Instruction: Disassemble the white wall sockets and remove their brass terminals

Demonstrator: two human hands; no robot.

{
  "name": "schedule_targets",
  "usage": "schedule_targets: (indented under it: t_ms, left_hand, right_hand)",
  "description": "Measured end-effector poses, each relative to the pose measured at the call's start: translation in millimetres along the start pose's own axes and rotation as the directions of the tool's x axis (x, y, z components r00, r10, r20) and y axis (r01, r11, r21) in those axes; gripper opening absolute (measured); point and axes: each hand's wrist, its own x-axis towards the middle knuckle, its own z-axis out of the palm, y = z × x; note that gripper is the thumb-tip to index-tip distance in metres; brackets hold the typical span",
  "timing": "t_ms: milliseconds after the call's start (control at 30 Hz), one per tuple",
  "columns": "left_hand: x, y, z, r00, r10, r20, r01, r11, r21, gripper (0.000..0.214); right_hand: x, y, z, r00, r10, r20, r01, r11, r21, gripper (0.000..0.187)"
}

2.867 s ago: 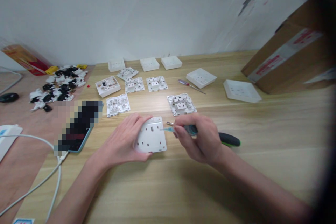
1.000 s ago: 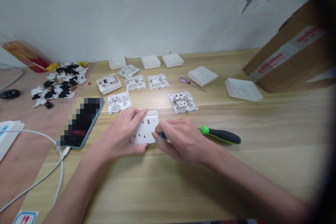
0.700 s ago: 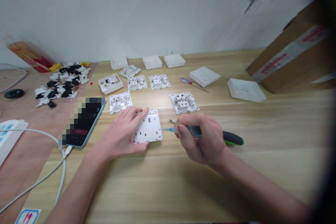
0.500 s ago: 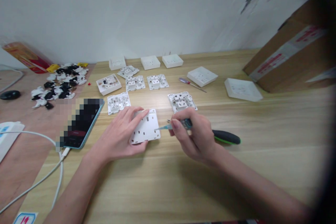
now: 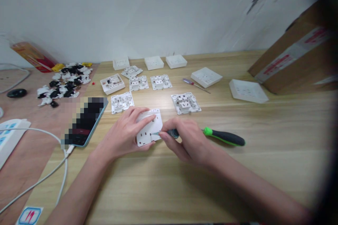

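My left hand (image 5: 126,130) grips a white plastic socket plate (image 5: 148,132) by its left side, thumb below and fingers over the top edge. The plate's slotted face is turned up toward me. In my right hand (image 5: 185,139) a small screwdriver (image 5: 173,133) with a bluish see-through handle is pinched, its tip touching the plate near a slot. My fingers cover much of its handle. Beyond my right hand lies a white socket module (image 5: 186,103). A black and green screwdriver (image 5: 227,137) rests on the table just right of that hand.
More socket modules (image 5: 161,82) and white boxes (image 5: 206,77) lie toward the wall, with a thin screwdriver (image 5: 196,85) among them. A phone (image 5: 87,123) on a cable is at left, near a pile of black and white parts (image 5: 66,82). A cardboard carton (image 5: 287,59) stands at right.
My right hand has moved left, bringing the screwdriver tip from the plate's right edge further in over its face. The plate has tilted slightly. The whole view has shifted a little.
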Motion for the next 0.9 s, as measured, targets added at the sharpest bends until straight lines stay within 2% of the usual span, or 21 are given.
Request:
schedule_targets:
  t_ms: [100, 200, 267, 367, 433, 500, 567, 700, 767, 833, 900]
  left_hand:
    - [-0.5, -1.1, 1.3, 1.0, 0.006, 0.007, -0.006, 1.0, -0.018, 0.059]
    - [-1.6, -2.7, 3.1, 1.0, 0.027, 0.011, -0.026, 0.999, -0.036, 0.058]
    - [-2.1, -3.4, 4.7, 0.999, 0.036, 0.0, -0.036, 0.998, -0.042, 0.055]
    - [-1.5, -2.8, 7.4, 0.999, 0.036, -0.031, -0.038, 0.997, -0.063, 0.056]
    - [-0.4, -1.9, 9.1, 0.998, 0.026, -0.054, -0.031, 0.996, -0.088, 0.059]
    - [0.8, -1.4, 10.6, 0.998, 0.016, -0.068, -0.022, 0.995, -0.098, 0.059]
    - [1.5, -2.1, 11.9, 0.998, 0.01, -0.065, -0.016, 0.996, -0.09, 0.059]
    - [0.8, -6.5, 14.2, 0.996, 0.036, -0.077, -0.042, 0.996, -0.076, 0.066]
    - [0.2, -8.0, 14.9, 0.996, 0.036, -0.081, -0.042, 0.997, -0.071, 0.067]
    - [0.0, -7.9, 15.3, 0.997, 0.03, -0.076, -0.035, 0.997, -0.071, 0.066]
    - [0.2, -6.4, 15.6, 0.996, 0.028, -0.082, -0.035, 0.997, -0.075, 0.064]
  right_hand:
    - [2.7, -6.0, -1.1, 0.997, -0.049, 0.063, 0.053, 0.996, -0.071, 0.024]
    - [7.4, -16.5, -1.7, 0.964, -0.222, 0.146, 0.243, 0.958, -0.152, 0.027]
    - [8.4, -20.6, 0.1, 0.943, -0.288, 0.168, 0.315, 0.934, -0.167, 0.026]
    - [2.8, -15.6, 5.1, 0.974, -0.197, 0.112, 0.21, 0.97, -0.121, 0.025]
    - [-4.3, -6.7, 7.7, 0.994, -0.101, 0.033, 0.102, 0.994, -0.034, 0.022]
    - [-10.5, 1.5, 8.5, 0.998, -0.05, -0.044, 0.052, 0.997, 0.055, 0.018]
    - [-13.2, 4.5, 7.7, 0.996, -0.064, -0.065, 0.069, 0.995, 0.077, 0.018]
    - [-9.3, -5.3, 6.6, 0.961, -0.269, 0.068, 0.275, 0.956, -0.102, 0.028]
    - [-6.6, -11.4, 8.3, 0.94, -0.322, 0.108, 0.337, 0.927, -0.163, 0.03]
    - [-5.1, -14.3, 11.1, 0.955, -0.286, 0.081, 0.295, 0.944, -0.148, 0.028]
    - [-4.3, -14.4, 13.4, 0.991, -0.132, -0.001, 0.131, 0.986, -0.102, 0.022]
